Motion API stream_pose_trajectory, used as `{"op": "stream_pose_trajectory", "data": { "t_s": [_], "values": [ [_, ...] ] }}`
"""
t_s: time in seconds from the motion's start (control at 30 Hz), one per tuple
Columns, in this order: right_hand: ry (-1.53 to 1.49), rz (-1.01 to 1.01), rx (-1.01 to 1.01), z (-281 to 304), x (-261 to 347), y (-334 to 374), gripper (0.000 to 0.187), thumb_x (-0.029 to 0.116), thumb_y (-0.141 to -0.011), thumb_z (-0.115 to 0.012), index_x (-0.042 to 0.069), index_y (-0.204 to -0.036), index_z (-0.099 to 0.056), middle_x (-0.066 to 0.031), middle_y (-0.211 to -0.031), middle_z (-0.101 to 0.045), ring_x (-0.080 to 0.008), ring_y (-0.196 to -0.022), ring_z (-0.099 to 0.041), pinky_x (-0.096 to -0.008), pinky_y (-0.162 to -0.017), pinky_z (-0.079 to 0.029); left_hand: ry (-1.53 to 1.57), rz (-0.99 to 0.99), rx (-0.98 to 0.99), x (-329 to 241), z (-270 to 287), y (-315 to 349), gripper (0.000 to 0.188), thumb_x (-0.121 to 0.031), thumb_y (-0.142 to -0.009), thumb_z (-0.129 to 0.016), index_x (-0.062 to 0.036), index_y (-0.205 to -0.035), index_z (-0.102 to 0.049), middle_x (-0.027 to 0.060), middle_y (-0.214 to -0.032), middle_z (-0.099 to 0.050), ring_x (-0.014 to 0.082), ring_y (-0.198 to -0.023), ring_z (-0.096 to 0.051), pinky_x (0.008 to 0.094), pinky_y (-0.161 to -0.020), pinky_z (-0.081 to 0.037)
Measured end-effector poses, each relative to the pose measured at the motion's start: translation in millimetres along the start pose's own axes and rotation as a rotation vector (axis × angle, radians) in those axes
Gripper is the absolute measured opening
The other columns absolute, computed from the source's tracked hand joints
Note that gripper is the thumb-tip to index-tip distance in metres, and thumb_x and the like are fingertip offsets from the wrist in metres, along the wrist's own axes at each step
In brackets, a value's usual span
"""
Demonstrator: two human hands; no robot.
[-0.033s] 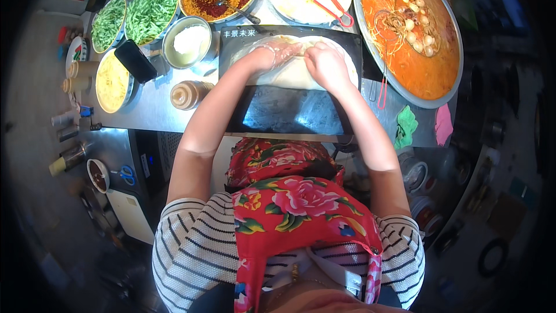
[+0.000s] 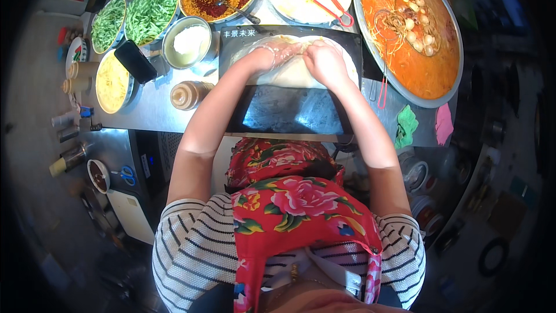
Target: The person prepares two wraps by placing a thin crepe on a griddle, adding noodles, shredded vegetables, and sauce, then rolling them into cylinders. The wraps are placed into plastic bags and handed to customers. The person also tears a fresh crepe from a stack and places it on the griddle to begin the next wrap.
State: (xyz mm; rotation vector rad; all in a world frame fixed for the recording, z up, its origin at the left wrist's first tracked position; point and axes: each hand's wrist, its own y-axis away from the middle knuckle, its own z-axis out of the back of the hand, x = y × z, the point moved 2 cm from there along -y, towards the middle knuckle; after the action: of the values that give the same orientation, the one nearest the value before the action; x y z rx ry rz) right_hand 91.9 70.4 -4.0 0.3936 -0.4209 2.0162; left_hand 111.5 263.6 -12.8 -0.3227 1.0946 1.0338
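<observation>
Left hand and curled right hand lie close on a pale dough sheet. Neither grip is discernible.

Right hand on dough sheet, apparently

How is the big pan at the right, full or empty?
The pan looks nearly full: red soup reaches close to its rim.

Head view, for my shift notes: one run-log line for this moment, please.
left hand: touching dough sheet | right hand: touching dough sheet | black board: under dough sheet
</observation>
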Motion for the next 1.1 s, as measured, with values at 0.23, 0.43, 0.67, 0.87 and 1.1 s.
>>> {"op": "stream_pose_trajectory", "data": {
  "t_s": [0.23, 0.43, 0.67, 0.87, 1.1],
  "values": [
    [0.017, -0.026, 0.061, -25.4, -15.0, -6.4, 0.016, 0.018, -0.082, -0.061, 0.011, -0.077, -0.075, -0.0104, -0.086, -0.069, -0.0314, -0.096, -0.064, -0.0475, -0.087, -0.047, -0.579, -0.068, -0.567, -20.0, -8.6, 91.4, 0.05, -0.021, -0.089, -0.067, -0.0071, -0.136, -0.055, 0.0243, -0.117, -0.064, 0.0365, -0.11, -0.062, 0.0493, -0.092, -0.048],
    [-0.003, -0.01, 0.078, -23.1, -14.7, -9.1, 0.012, 0.017, -0.08, -0.07, 0.006, -0.083, -0.074, -0.0133, -0.083, -0.068, -0.0338, -0.088, -0.066, -0.0446, -0.084, -0.052, -0.811, 0.257, -0.475, 22.2, -21.3, 123.9, 0.013, -0.012, -0.09, -0.06, -0.0075, -0.099, -0.067, 0.017, -0.071, -0.067, 0.0341, -0.069, -0.068, 0.0465, -0.061, -0.054],
    [-0.05, -0.017, 0.1, -29.6, -18.3, -6.6, 0.013, 0.017, -0.08, -0.065, 0.011, -0.081, -0.076, -0.0115, -0.085, -0.069, -0.0328, -0.093, -0.066, -0.0458, -0.086, -0.049, -0.524, -0.037, -0.45, -0.5, -27.6, 59.4, 0.024, -0.02, -0.097, -0.053, -0.0053, -0.108, -0.069, 0.0174, -0.099, -0.071, 0.0343, -0.092, -0.068, 0.0417, -0.082, -0.055],
    [-0.052, 0.008, 0.116, -21.8, -17.1, -13.0, 0.013, 0.016, -0.08, -0.067, 0.009, -0.086, -0.075, -0.0128, -0.086, -0.069, -0.0336, -0.092, -0.066, -0.0449, -0.086, -0.051, -0.649, -0.301, -0.39, -18.8, -74.2, 55.7, 0.036, -0.019, -0.095, -0.055, -0.001, -0.126, -0.061, 0.0221, -0.124, -0.063, 0.0332, -0.12, -0.061, 0.0445, -0.106, -0.046],
    [0.403, -0.512, 0.045, 34.1, -52.9, 79.8, 0.04, 0.027, -0.083, -0.072, -0.001, -0.111, -0.064, -0.0172, -0.107, -0.062, -0.035, -0.103, -0.063, -0.0458, -0.092, -0.05, -0.868, -0.257, -0.264, -8.6, -85.5, 53.9, 0.047, -0.013, -0.091, -0.055, -0.004, -0.137, -0.052, 0.0211, -0.136, -0.056, 0.0377, -0.129, -0.054, 0.0517, -0.112, -0.039]
  ]
}}
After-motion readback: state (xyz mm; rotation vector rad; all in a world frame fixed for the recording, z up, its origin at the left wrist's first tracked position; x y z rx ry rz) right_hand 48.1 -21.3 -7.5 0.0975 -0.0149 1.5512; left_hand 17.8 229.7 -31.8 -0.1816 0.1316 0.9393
